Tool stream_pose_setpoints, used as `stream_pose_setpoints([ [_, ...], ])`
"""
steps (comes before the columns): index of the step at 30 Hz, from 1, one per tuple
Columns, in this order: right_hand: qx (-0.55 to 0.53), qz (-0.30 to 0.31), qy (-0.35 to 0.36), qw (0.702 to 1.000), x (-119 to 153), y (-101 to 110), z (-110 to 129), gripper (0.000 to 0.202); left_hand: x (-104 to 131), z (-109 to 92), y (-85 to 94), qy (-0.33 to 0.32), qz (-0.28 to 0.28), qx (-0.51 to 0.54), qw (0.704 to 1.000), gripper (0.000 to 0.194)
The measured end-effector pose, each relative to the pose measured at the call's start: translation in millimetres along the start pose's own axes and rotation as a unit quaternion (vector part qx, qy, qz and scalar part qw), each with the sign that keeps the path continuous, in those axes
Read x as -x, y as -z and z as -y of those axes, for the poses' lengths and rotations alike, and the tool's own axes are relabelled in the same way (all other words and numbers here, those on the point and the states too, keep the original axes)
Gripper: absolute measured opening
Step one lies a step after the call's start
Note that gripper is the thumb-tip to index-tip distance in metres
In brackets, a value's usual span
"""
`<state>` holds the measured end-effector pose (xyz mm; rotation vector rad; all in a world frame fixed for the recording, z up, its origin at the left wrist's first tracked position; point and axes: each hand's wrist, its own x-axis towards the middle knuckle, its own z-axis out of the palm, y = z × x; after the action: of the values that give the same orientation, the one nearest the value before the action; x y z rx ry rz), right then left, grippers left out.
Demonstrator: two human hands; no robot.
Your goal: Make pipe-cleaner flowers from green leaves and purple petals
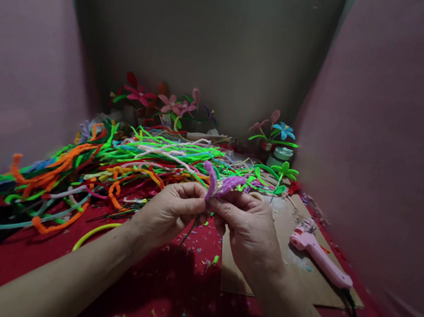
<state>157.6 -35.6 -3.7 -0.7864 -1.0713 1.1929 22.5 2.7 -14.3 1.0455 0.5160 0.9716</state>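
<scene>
Between both hands, above the middle of the table, is a purple pipe-cleaner flower [212,177] with upright petals and a pale centre. My left hand [173,206] pinches its base from the left with thumb and forefinger. From the other side, my right hand [247,227] grips a petal close to the base, fingers closed. A thin dark stem [187,233] slants down below the left fingers. Part of the flower is hidden behind the fingertips.
Loose pipe cleaners [180,153] in many colours pile up behind and left of the hands. On the right, a pink hot glue gun [321,257] lies on cardboard [279,266]. Finished flowers [170,103] stand at the back, near a lidded jar [281,155]. Scraps dot the red tablecloth [146,300].
</scene>
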Motion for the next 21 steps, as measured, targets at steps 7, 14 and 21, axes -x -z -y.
stream_pose_setpoints([
  [7,-0.039,0.005,-0.008,0.999,0.5,0.2,-4.2,0.003,-1.6,2.3,2.2,0.012,0.003,-0.001,1.000,0.018],
  [14,-0.038,-0.002,0.008,0.999,1.0,1.3,-8.9,0.007,-2.4,5.8,5.7,0.022,0.018,-0.011,1.000,0.015],
  [21,-0.051,0.000,0.005,0.999,-0.1,2.8,-10.2,0.008,-2.2,5.6,8.0,0.029,0.027,-0.030,0.999,0.012],
])
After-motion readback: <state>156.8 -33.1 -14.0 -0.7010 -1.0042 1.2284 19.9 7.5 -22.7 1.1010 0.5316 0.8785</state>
